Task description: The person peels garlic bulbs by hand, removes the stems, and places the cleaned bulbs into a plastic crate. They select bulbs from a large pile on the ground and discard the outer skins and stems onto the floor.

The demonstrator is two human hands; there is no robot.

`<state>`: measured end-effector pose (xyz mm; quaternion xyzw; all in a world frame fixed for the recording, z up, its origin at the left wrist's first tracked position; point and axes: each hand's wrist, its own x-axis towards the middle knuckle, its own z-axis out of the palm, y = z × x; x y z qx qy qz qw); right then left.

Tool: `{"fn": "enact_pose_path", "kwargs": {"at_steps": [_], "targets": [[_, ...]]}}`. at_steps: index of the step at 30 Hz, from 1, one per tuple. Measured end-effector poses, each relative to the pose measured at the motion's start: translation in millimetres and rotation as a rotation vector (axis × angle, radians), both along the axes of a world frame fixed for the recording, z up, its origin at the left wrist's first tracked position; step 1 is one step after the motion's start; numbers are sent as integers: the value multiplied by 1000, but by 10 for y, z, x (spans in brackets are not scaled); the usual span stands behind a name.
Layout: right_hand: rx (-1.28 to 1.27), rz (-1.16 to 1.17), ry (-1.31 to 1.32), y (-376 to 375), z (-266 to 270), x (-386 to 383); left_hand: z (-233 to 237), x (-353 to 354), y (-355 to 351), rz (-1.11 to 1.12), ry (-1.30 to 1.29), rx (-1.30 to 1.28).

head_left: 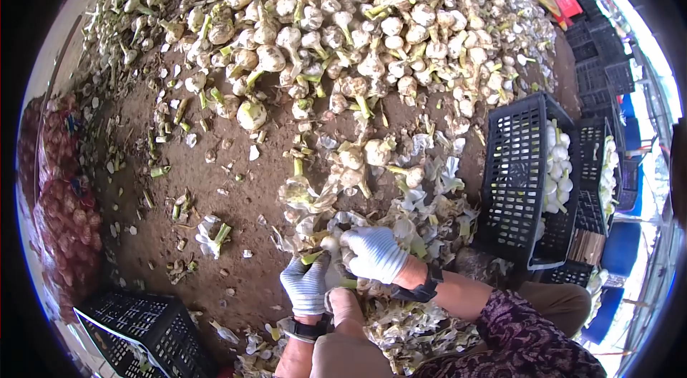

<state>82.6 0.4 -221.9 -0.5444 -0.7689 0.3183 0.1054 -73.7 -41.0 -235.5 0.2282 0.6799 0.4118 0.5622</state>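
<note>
A pale garlic bulb (329,243) with a short green stem sits between my two gloved hands, low over a heap of loose skins. My left hand (305,286), in a striped white-blue glove, is closed around its stem side. From the right, my right hand (375,253) has its fingers curled against the bulb; the fingertips are partly hidden. Papery garlic skins (401,224) lie just beyond and beneath the hands. Several untrimmed garlic bulbs (351,157) rest on the soil a little farther ahead.
A large garlic pile (343,27) spreads across the far ground. On the right stands a black crate (517,163) with cleaned white bulbs (557,167) beside it, near more crates. Filled red mesh sacks (66,220) line the left. Another black crate (147,331) sits at lower left.
</note>
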Motion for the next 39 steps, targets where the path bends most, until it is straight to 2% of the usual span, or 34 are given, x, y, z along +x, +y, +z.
{"fn": "enact_pose_path", "kwargs": {"at_steps": [3, 8, 10, 12, 14, 15, 16, 18, 19, 20, 22, 23, 24, 26, 28, 29, 30, 31, 32, 33, 34, 35, 36, 37, 38, 39], "targets": [[0, -129, 76, 70, 27, 71, 90, -34, 31, 46, -117, -10], [24, -200, 135, 219, 35, 225, 141, -218, 39, -86, -321, -39], [39, -191, 130, 239, 8, 259, 30, -249, -5, -83, -373, -25], [58, -178, 102, 182, -58, 309, -19, -254, -19, 62, -679, 17], [-119, -7, 69, 138, -5, 359, -61, -238, 23, 231, -926, -49], [-248, 75, 170, 96, 25, 416, -96, -272, 24, 277, -1020, -101], [-484, 119, 459, 116, 200, 455, -141, -309, 26, 320, -1115, -153], [-918, 373, 462, 177, 215, 563, -229, -328, 32, 363, -1026, -143], [-661, 486, 267, 205, 271, 537, -199, -322, 52, 378, -1054, -146], [-547, 404, -192, 219, 351, 501, -182, -304, 77, 390, -1084, -151], [-236, 54, -371, 113, 205, 493, -227, -269, 106, 371, -1054, -147], [-218, -48, -75, 101, 181, 536, -273, -241, 113, 345, -1017, -135], [-221, -55, -79, 55, 118, 522, -289, -214, 96, 319, -978, -134], [-686, -352, 961, -5, -63, 431, -180, -112, 151, 322, -949, -135], [-737, -369, 869, 34, -2, 383, -85, 13, 241, 82, -431, 25], [-693, -348, 852, 23, -21, 390, -93, 8, 263, 101, -467, -29], [-653, -328, 834, 34, 14, 375, -93, 16, 241, 24, -482, 9], [-690, -374, 882, 64, 59, 329, -88, 6, 212, -121, -292, 99], [-515, -318, 760, 41, 50, 320, -84, 28, 205, -275, -119, 206], [-613, -314, 771, 79, 127, 361, -63, 49, 216, -284, -219, 167], [-404, -245, 621, 46, -63, 415, -26, 75, 243, -306, -326, 130], [-602, -301, 556, 130, 211, 488, 20, 100, 262, -362, -421, 116], [-245, -217, 526, 73, -14, 553, 76, 126, 275, -415, -506, 97], [-593, -347, 685, 108, 182, 634, 177, 209, 285, -440, -503, 92], [-921, -583, 833, 149, 451, 768, 251, 295, 285, -457, -487, 86], [-638, -459, 823, 123, 234, 931, 241, 350, 285, -495, -507, 106]]}}
